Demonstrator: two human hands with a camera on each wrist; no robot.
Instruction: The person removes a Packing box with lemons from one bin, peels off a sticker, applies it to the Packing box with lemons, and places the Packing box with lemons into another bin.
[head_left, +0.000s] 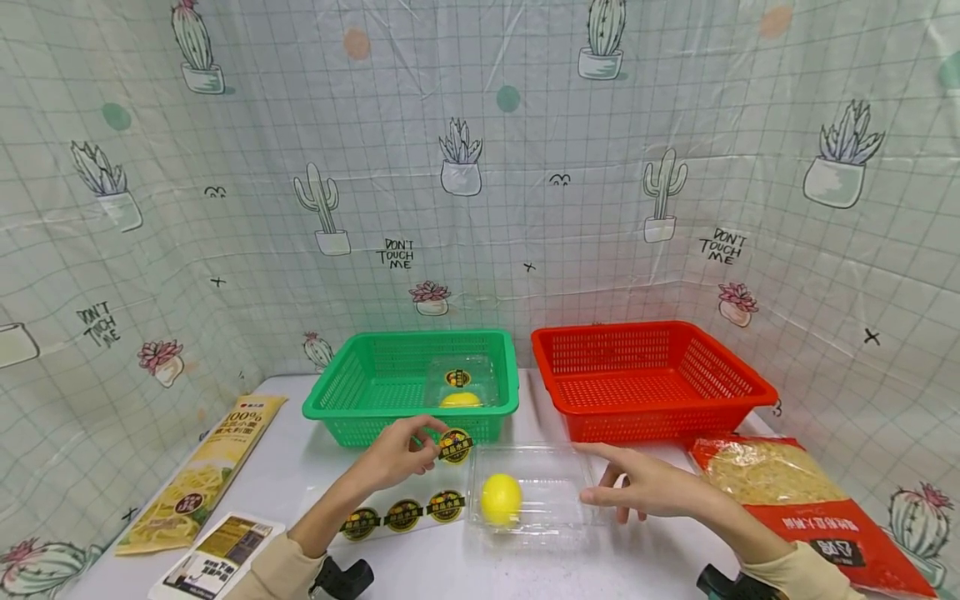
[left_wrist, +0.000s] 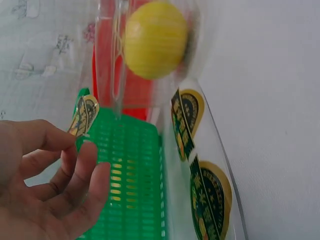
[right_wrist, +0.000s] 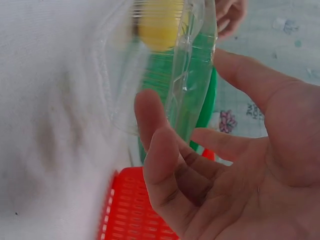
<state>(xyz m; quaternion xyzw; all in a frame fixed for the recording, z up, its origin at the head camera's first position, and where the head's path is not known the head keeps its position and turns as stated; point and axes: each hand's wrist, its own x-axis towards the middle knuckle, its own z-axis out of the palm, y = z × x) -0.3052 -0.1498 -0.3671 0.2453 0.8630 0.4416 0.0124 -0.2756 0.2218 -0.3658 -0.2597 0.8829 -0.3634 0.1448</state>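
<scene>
Clear plastic is forming our rectangular box (head_left: pixel 553 502) on the white surface (head_left: pixel 420 575), round yellow fruit (head_left: pixel 501 500) inside. Our left grip (head_left: pixel 397 456) is pinching a round black-and-gold sticker (head_left: pixel 455 446), probably sparing its adhesive; our right grip (head_left: pixel 651 483), loosely spread, is likely steadying the box.

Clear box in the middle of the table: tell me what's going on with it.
A person's left hand pinches a round sticker beside the clear box, which has a yellow fruit inside. The right hand is at the box's right side. Three more stickers lie to its left. Another box, already stickered, sits in the green basket.
</scene>
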